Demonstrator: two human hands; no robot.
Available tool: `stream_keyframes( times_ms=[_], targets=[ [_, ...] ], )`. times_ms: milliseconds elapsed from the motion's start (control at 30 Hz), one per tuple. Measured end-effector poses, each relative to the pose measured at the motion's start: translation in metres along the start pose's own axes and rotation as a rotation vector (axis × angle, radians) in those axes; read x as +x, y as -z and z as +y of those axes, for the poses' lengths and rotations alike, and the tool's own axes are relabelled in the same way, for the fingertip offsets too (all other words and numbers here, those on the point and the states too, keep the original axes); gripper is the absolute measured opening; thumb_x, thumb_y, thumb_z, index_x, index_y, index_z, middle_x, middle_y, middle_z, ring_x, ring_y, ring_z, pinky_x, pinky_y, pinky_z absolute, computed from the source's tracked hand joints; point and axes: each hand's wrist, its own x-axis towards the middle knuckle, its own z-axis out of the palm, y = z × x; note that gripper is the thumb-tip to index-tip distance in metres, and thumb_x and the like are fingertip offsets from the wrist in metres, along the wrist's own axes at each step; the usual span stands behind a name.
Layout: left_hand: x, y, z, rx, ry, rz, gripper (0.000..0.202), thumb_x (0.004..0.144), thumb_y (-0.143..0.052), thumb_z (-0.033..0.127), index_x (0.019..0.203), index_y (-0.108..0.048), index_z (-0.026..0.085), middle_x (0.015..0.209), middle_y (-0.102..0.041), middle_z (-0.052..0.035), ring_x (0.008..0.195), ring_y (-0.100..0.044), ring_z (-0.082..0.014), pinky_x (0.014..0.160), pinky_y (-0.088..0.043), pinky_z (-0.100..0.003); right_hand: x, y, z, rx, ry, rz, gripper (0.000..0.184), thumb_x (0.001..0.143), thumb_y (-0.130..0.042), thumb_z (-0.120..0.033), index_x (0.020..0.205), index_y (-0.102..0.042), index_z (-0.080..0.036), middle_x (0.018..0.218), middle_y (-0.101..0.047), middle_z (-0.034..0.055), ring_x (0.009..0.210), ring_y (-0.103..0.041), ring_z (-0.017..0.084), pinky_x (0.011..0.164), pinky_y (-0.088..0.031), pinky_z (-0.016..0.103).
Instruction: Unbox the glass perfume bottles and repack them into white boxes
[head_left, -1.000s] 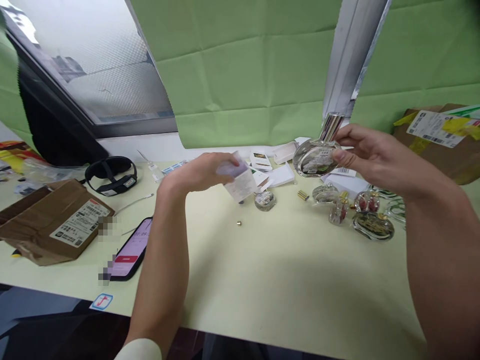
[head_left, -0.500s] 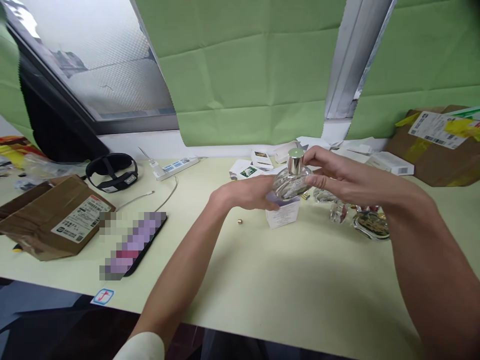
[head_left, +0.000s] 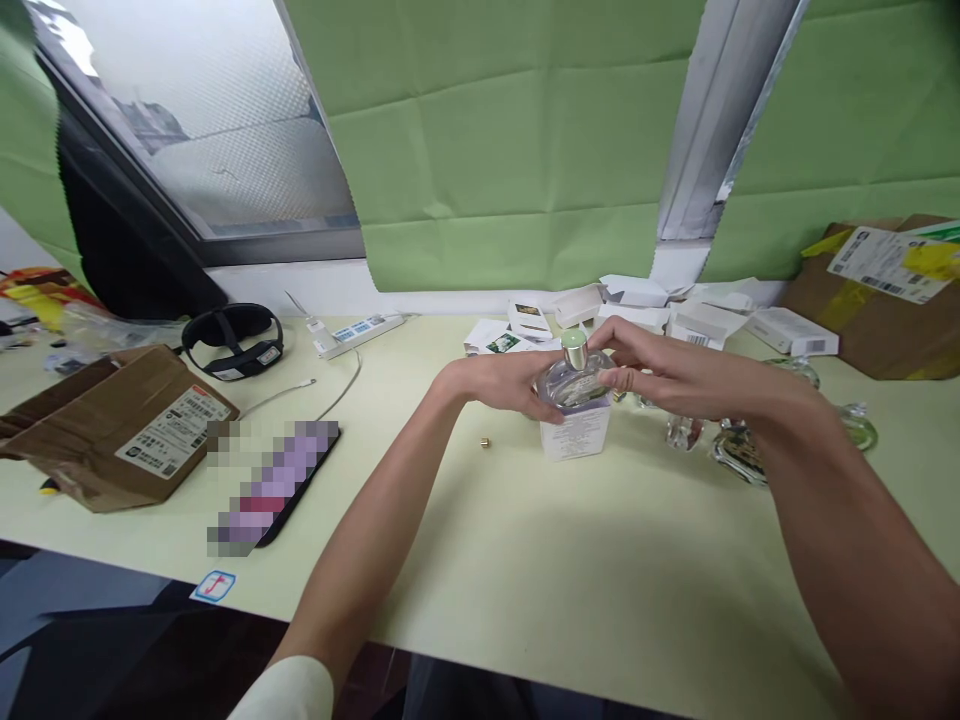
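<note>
A clear glass perfume bottle point(head_left: 568, 388) with a shiny neck and pale green top stands upright, its lower part at the mouth of a small white box point(head_left: 576, 436). How deep it sits inside I cannot tell. My left hand point(head_left: 501, 385) is closed round the left side of the box, thumb at the front. From the right, my right hand point(head_left: 652, 365) grips the bottle near its shoulder between thumb and fingers. A tiny gold-coloured piece point(head_left: 485, 442) lies on the table left of the box. Other glass bottles point(head_left: 739, 452) lie beside and behind my right forearm.
White cartons point(head_left: 705, 322) and printed cards point(head_left: 529, 321) line the back of the table point(head_left: 540, 580). Cardboard boxes stand at left point(head_left: 161, 430) and far right point(head_left: 877, 300). A phone point(head_left: 281, 490), a headset point(head_left: 232, 343) and a power strip point(head_left: 360, 335) are on the left side.
The perfume bottle has moved down and slightly left, from above the white box to its mouth. My right hand went down with it. My left hand still holds the box.
</note>
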Motion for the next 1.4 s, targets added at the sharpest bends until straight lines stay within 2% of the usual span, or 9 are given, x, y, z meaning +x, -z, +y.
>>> stream_keyframes(
  times_ms=[133,333,433,533,700,900,1067,1300,1400],
  targets=[
    [0.000,0.000,0.001,0.034,0.040,0.019,0.030,0.072,-0.073,0.038,0.096,-0.065,0.022,0.097,-0.071,-0.0037,0.086,-0.067,-0.0215,0.073,-0.050,-0.031,0.002,-0.002,0.000,-0.047,-0.019,-0.005,0.027,0.097,-0.041,-0.049,0.116,-0.042,-0.031,0.087,-0.058,0.0022,0.072,-0.050,0.020,0.064,-0.041,0.032],
    [-0.002,-0.002,0.007,0.085,0.008,-0.003,0.022,0.078,-0.067,0.035,0.095,-0.063,0.021,0.095,-0.069,-0.0032,0.088,-0.065,-0.0210,0.076,-0.048,-0.031,0.003,-0.005,-0.003,-0.013,0.012,-0.006,0.027,0.094,-0.044,-0.044,0.116,-0.046,-0.029,0.105,-0.062,0.0060,0.089,-0.059,0.025,0.072,-0.044,0.033],
    [-0.001,-0.003,0.009,0.171,0.025,-0.029,0.022,0.080,-0.064,0.036,0.093,-0.059,0.019,0.094,-0.067,-0.0039,0.084,-0.063,-0.0198,0.071,-0.047,-0.029,0.005,-0.008,0.001,-0.028,0.011,0.011,0.027,0.094,-0.044,-0.045,0.115,-0.047,-0.028,0.107,-0.060,0.0060,0.088,-0.058,0.024,0.072,-0.044,0.034],
    [-0.001,-0.002,0.011,0.210,0.042,-0.069,0.026,0.081,-0.062,0.037,0.099,-0.056,0.019,0.103,-0.064,-0.0056,0.089,-0.062,-0.0202,0.070,-0.045,-0.029,0.009,-0.011,0.008,-0.049,0.043,0.017,0.028,0.094,-0.046,-0.049,0.110,-0.049,-0.027,0.110,-0.054,0.0062,0.088,-0.055,0.022,0.074,-0.044,0.034],
    [-0.002,-0.001,0.014,0.147,0.055,-0.079,0.031,0.089,-0.053,0.042,0.111,-0.052,0.019,0.109,-0.062,-0.0058,0.093,-0.058,-0.0193,0.075,-0.043,-0.029,0.016,-0.013,0.020,-0.072,0.050,-0.022,0.031,0.095,-0.043,-0.053,0.107,-0.048,-0.025,0.105,-0.049,0.0055,0.088,-0.051,0.021,0.079,-0.044,0.036],
    [-0.003,0.000,0.019,0.213,0.048,0.001,0.038,0.090,-0.052,0.047,0.118,-0.050,0.021,0.109,-0.060,-0.0051,0.093,-0.055,-0.0185,0.076,-0.041,-0.029,0.016,-0.009,0.023,-0.071,-0.006,-0.027,0.037,0.087,-0.056,-0.057,0.104,-0.055,-0.024,0.106,-0.054,0.0061,0.090,-0.054,0.023,0.074,-0.044,0.034],
    [-0.002,0.000,0.018,0.234,0.029,-0.017,0.034,0.090,-0.052,0.043,0.116,-0.051,0.021,0.112,-0.059,-0.0055,0.095,-0.055,-0.0187,0.079,-0.039,-0.029,0.016,-0.008,0.019,-0.042,-0.052,0.005,0.045,0.079,-0.063,-0.060,0.107,-0.059,-0.025,0.106,-0.058,0.0061,0.090,-0.055,0.023,0.072,-0.044,0.033],
    [-0.002,-0.003,0.018,0.271,0.089,-0.020,0.037,0.091,-0.047,0.047,0.117,-0.046,0.021,0.113,-0.059,-0.0070,0.094,-0.054,-0.0200,0.077,-0.040,-0.031,0.017,-0.009,0.013,-0.067,-0.057,0.044,0.038,0.077,-0.067,-0.052,0.103,-0.056,-0.025,0.098,-0.059,0.0036,0.084,-0.055,0.020,0.068,-0.041,0.029],
    [-0.002,-0.004,0.019,0.276,0.086,-0.027,0.036,0.091,-0.046,0.047,0.115,-0.044,0.020,0.111,-0.059,-0.0075,0.093,-0.055,-0.0197,0.075,-0.040,-0.031,0.014,-0.007,0.012,-0.024,-0.090,0.036,0.037,0.080,-0.064,-0.054,0.102,-0.057,-0.026,0.099,-0.061,0.0030,0.084,-0.056,0.020,0.067,-0.041,0.029]
  ],
)
